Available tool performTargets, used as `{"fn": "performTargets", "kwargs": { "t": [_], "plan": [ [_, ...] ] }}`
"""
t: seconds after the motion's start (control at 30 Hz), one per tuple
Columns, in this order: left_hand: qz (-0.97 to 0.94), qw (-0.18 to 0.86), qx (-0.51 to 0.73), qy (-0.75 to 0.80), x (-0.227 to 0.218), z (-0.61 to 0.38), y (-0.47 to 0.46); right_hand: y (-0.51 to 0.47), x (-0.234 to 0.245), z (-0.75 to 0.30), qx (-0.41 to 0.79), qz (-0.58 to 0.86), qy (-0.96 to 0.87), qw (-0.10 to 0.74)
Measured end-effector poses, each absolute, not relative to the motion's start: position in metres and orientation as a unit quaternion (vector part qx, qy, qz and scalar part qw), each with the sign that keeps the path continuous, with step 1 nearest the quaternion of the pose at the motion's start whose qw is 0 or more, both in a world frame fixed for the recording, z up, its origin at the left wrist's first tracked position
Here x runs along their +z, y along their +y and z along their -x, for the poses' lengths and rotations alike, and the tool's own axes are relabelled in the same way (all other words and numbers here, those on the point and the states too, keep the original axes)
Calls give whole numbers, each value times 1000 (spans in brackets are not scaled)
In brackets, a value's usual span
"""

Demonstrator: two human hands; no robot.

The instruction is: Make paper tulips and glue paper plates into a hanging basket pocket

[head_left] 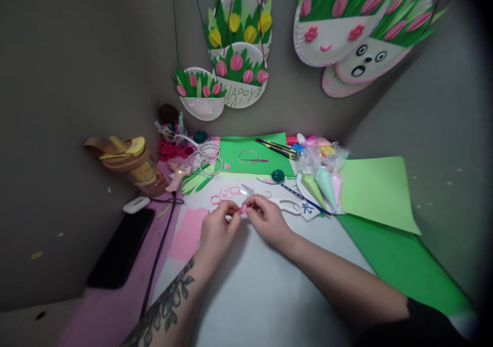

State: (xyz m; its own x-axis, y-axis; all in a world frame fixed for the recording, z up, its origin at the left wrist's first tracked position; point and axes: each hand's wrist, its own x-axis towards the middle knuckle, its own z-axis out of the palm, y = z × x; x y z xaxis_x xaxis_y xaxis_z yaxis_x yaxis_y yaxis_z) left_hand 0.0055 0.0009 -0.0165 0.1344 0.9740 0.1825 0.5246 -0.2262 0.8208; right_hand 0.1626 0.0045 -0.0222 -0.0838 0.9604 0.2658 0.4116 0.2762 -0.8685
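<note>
Above the white work surface [277, 290], a small pink piece [244, 210] is held between the two hands, near the scissors. It is pinched at the fingertips of the right hand [267, 219], whose remaining fingers are curled inward. The left hand [219, 229] is brought up close on the other side, its thumb and fingers bent toward the piece; whether the piece is gripped by it as well cannot be told. Just beyond the hands, the scissors [289, 206] are laid with their white handles partly covered by the right hand and their blades pointed away. Beside the blades, pink cut-outs [215, 199] are scattered, and a pink sheet [188, 236] is partly hidden by the left hand. Farther back, green paper strips [203, 184] are heaped near some pale rings [211, 166], and a green sheet [234, 144] is topped by two cutters [274, 149]. A teal ball of yarn [278, 176] is set at its near edge. To the right, filled plastic bags [325, 187] are placed next to a light green sheet [379, 193]. To the left, a black flat device [121, 249] is laid beside a white case [136, 205]. On the wall, paper plates [202, 110] decorated with paper tulips are hung by strings.
</note>
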Motion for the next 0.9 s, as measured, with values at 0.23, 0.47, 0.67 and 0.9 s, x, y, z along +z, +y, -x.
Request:
{"fn": "performTargets", "kwargs": {
  "t": [0.23, 0.47, 0.67, 0.9],
  "plan": [
    [-634, 377, 402, 543, -7, -9, 3, 4, -20, -163, 383, 506, -629, 448],
    [-571, 452, 420, 541, 3, -11, 5, 6, -19, -162, 421, 503, -599, 459],
    [-594, 431, 414, 539, -2, -11, 5, 6, -17, -162, 430, 500, -593, 462],
    [-618, 418, 409, 526, -6, -9, 4, 7, -15, -164, 455, 502, -572, 463]
  ]
}}
